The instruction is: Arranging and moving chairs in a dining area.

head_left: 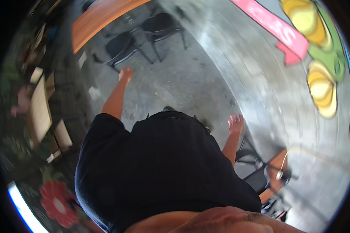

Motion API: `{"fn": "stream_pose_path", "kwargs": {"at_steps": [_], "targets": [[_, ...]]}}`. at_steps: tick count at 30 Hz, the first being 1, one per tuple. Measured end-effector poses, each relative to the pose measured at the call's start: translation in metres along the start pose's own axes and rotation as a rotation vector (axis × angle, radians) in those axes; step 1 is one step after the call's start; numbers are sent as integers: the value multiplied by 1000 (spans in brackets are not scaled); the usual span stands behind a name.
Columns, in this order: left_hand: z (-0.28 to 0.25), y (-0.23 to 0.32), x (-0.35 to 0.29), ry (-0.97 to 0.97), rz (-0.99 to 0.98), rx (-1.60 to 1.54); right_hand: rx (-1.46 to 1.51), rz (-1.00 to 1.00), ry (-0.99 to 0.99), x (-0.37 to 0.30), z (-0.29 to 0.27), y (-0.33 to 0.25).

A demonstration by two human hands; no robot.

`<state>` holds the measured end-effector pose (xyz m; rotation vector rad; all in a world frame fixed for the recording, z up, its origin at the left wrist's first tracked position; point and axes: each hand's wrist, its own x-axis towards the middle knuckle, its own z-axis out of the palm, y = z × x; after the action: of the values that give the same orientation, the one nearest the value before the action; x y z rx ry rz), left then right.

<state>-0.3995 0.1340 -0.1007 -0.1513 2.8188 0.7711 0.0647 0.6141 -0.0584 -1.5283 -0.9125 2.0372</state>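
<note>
My left hand [125,74] hangs in the air ahead of me, its fingers curled in, with nothing showing in or around them. Nearest to it is a black chair [120,47] just beyond. On the other side, my right hand [235,123] is held out beside the grey wall [256,93], fingers spread and holding nothing. Behind that hand stands another black chair [256,178]. Neither hand visibly touches any object.
Grey concrete floor [171,83] lies ahead. An orange-brown table [101,21] stands at the far left, with a second black chair [159,24] by it. Wooden tables and seats [41,110] line the left. A cable [282,163] runs by a small wooden table [278,165] behind right.
</note>
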Motion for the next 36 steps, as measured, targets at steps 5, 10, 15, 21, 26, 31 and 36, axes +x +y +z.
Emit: {"fn": "stream_pose_path", "kwargs": {"at_steps": [5, 10, 15, 21, 26, 31, 36], "targets": [[-120, 22, -56, 212, 162, -916, -541, -245, -365, 55, 243, 5], [-114, 21, -126, 279, 341, -1248, -859, -411, -919, -11, 482, 70], [-63, 3, -151, 176, 105, -1353, -1247, -286, -1462, -64, 621, 183], [-99, -26, -105, 220, -119, -1217, -1820, -859, -1633, -57, 728, 296], [-135, -64, -49, 514, -426, -1102, -2160, -392, -1851, -42, 769, 353], [-142, -69, -78, 514, -753, -1254, -2438, -186, -1596, -39, 800, 388], [-120, -83, -117, 692, -1156, -1560, -2251, -452, -1403, 46, 821, 457]]}}
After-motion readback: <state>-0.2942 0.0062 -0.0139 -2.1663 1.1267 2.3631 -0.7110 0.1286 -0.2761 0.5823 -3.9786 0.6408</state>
